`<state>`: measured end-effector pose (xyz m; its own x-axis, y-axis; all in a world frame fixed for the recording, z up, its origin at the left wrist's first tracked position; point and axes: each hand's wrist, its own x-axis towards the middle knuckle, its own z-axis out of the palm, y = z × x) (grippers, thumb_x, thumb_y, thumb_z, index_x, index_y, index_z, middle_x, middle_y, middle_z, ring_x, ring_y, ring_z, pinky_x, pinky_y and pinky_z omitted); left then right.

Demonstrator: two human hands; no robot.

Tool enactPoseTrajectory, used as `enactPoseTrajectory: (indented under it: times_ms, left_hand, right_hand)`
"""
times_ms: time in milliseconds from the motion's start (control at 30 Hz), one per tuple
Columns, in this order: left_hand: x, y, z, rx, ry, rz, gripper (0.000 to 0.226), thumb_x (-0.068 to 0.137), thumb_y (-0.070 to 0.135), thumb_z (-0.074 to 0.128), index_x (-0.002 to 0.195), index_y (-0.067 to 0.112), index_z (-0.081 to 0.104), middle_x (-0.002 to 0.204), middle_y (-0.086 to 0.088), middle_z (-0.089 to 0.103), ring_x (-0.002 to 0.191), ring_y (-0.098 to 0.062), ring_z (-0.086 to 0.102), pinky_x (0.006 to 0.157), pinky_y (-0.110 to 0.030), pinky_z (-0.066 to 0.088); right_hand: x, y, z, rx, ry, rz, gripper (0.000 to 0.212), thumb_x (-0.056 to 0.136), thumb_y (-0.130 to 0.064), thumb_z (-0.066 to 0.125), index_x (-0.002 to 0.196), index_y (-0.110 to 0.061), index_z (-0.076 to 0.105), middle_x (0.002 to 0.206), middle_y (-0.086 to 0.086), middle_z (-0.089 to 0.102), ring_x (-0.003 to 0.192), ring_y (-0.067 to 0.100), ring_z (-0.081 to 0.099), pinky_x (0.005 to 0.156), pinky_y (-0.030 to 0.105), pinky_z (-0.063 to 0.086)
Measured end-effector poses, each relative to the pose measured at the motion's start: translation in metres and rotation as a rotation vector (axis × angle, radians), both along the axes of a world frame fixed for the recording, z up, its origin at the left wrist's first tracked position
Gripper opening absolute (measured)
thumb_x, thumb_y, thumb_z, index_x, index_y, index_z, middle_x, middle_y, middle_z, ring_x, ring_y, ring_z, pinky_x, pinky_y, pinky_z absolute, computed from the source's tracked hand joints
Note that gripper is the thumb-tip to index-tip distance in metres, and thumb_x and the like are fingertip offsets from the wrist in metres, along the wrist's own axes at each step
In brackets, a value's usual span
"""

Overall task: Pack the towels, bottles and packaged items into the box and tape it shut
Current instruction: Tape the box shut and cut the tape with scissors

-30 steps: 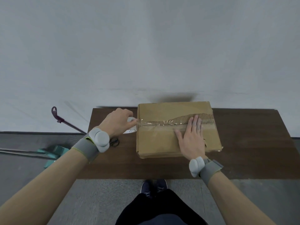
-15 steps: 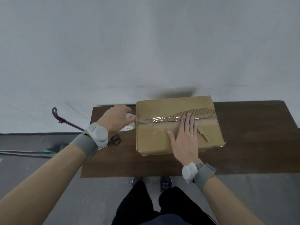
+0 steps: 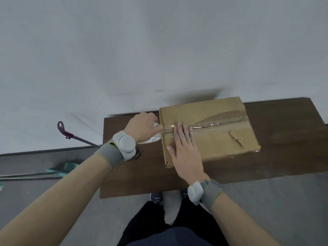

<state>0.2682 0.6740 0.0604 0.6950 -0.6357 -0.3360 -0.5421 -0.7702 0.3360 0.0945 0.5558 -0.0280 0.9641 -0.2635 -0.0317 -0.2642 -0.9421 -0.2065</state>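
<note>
**Head view: tape pressed flat along box seam as sealing went on**

A closed cardboard box (image 3: 213,144) sat on a dark wooden table (image 3: 284,157) at centre right of the frame, flaps down, so none of its contents showed. The person's right hand (image 3: 184,153) lay flat on the lid, fingers (image 3: 179,129) straight and close together, pressing a clear tape strip (image 3: 204,126) onto the centre seam near the box's left edge. The left hand (image 3: 142,126), just left of the box, curled round a white tape roll (image 3: 154,139), from which the strip ran onto the lid. Packing appeared done and sealing under way. To do it well, the roll likely needed holding low and the strip tight while the flat fingers rubbed along the seam to drive out bubbles and wrinkles. Torn corrugation above the seam, toward the right, offered a poor surface and probably called for firmer pressure. The strip would want carrying over the left edge before cutting. What looked like scissors (image 3: 137,155) lay partly hidden under the left wrist.
</note>
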Motion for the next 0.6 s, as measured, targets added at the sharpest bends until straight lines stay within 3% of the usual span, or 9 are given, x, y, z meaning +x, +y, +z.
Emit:
enactPoseTrajectory:
  times_ms: [100, 233, 400, 500, 600]
  left_hand:
    - [-0.002, 0.0, -0.005, 0.006, -0.015, 0.017, 0.03, 0.092, 0.05, 0.055, 0.076, 0.024, 0.053, 0.086, -0.007, 0.06, 0.081, -0.034, 0.059, 0.066, -0.034, 0.042]
    - [0.002, 0.0, -0.012, 0.005, 0.017, 0.016, 0.036, 0.092, 0.051, 0.055, 0.074, 0.02, 0.054, 0.085, -0.008, 0.063, 0.079, -0.033, 0.06, 0.065, -0.034, 0.042]
    - [0.017, 0.021, -0.018, -0.019, 0.252, -0.029, 0.055, 0.095, 0.064, 0.047, 0.067, 0.017, 0.056, 0.067, 0.003, 0.058, 0.064, -0.017, 0.054, 0.059, -0.033, 0.035]
    - [0.022, 0.045, -0.028, -0.111, 0.492, 0.031, 0.046, 0.099, 0.057, 0.046, 0.067, 0.025, 0.057, 0.068, 0.009, 0.057, 0.069, -0.018, 0.051, 0.066, -0.033, 0.036]
    - [0.022, 0.056, -0.036, -0.093, 0.472, -0.053, 0.039, 0.098, 0.049, 0.051, 0.07, 0.022, 0.051, 0.068, 0.006, 0.052, 0.069, -0.019, 0.048, 0.066, -0.035, 0.034]
  right_hand:
    - [-0.001, 0.004, -0.004, -0.001, -0.004, -0.017, 0.069, 0.112, -0.052, 0.025, 0.167, -0.013, 0.01, 0.175, 0.01, -0.005, 0.162, 0.026, -0.007, 0.13, 0.049, 0.016]
    - [0.0, 0.007, -0.006, -0.047, 0.006, 0.072, 0.06, 0.112, -0.049, 0.018, 0.168, -0.031, 0.003, 0.174, 0.017, -0.01, 0.161, 0.033, -0.008, 0.129, 0.054, 0.017]
    - [0.002, 0.009, -0.004, -0.03, 0.031, 0.038, 0.061, 0.112, -0.051, 0.019, 0.167, -0.033, 0.003, 0.174, 0.016, -0.012, 0.161, 0.032, -0.011, 0.129, 0.054, 0.015]
    - [0.0, 0.009, -0.002, -0.013, 0.033, 0.03, 0.06, 0.112, -0.051, 0.021, 0.167, -0.036, 0.003, 0.174, 0.013, -0.013, 0.161, 0.029, -0.013, 0.13, 0.052, 0.011]
    - [-0.001, 0.01, -0.001, -0.011, 0.056, 0.03, 0.063, 0.112, -0.053, 0.022, 0.167, -0.033, 0.0, 0.174, 0.011, -0.014, 0.161, 0.027, -0.014, 0.131, 0.051, 0.01]
